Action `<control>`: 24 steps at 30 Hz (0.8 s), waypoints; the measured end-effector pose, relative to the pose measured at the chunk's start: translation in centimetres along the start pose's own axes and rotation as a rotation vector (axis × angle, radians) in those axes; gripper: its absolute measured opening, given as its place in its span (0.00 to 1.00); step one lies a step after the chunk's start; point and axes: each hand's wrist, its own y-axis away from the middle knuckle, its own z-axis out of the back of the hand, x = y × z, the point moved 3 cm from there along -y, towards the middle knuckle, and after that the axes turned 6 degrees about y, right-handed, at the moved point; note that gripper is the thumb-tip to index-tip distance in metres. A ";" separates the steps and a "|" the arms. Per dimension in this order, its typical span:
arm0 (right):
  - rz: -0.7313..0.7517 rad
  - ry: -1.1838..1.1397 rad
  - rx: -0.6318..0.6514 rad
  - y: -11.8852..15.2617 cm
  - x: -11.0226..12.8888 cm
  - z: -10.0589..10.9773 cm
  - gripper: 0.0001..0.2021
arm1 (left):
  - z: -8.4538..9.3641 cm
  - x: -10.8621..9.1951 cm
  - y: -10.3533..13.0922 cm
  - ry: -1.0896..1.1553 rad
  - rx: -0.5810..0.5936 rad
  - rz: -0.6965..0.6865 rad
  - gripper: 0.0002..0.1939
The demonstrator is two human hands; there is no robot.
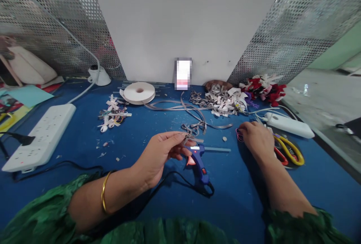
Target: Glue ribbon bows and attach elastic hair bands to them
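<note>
Over the middle of the table, my left hand (166, 151) pinches a small grey ribbon bow (190, 134) between thumb and fingers. Just behind those fingertips lies a blue glue gun (199, 163) with a clear glue stick (217, 149) in its back end. My right hand (257, 138) rests palm down on the table to the right, its fingertips mostly hidden. Beside it are thin pink elastic loops (239, 135); whether the fingers grip any of them, I cannot tell. Scissors with yellow handles (291, 150) lie right of that wrist, together with a red-handled tool (280, 157).
A white ribbon roll (139, 92) and loose grey ribbon (169, 106) lie at the back. Finished white bows (113, 112) sit left, a heap of grey and white bows (225, 99) right. White power strips (42, 134) flank the table. A lit phone (183, 73) leans against the board.
</note>
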 end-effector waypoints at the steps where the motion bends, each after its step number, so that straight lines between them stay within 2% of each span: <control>1: 0.004 0.004 0.007 0.0 0.0 -0.1 0.13 | 0.0 0.0 0.0 0.005 0.007 -0.002 0.12; 7: 0.020 0.022 0.019 -0.2 0.4 -0.8 0.13 | -0.2 0.1 0.2 0.015 0.025 -0.007 0.12; 11: -0.057 0.009 -0.031 -0.2 0.5 -0.5 0.16 | -0.3 0.1 0.3 0.028 0.032 -0.008 0.11; 15: -0.155 -0.033 -0.133 0.1 0.2 0.8 0.20 | -0.3 0.2 0.2 0.037 0.017 0.003 0.11; 19: -0.059 -0.089 -0.303 1.1 0.1 2.3 0.19 | -0.3 0.2 0.0 0.036 0.009 -0.001 0.10; 24: -0.004 0.006 -0.475 1.9 -0.7 3.6 0.16 | -0.2 0.1 0.0 0.048 -0.010 -0.002 0.10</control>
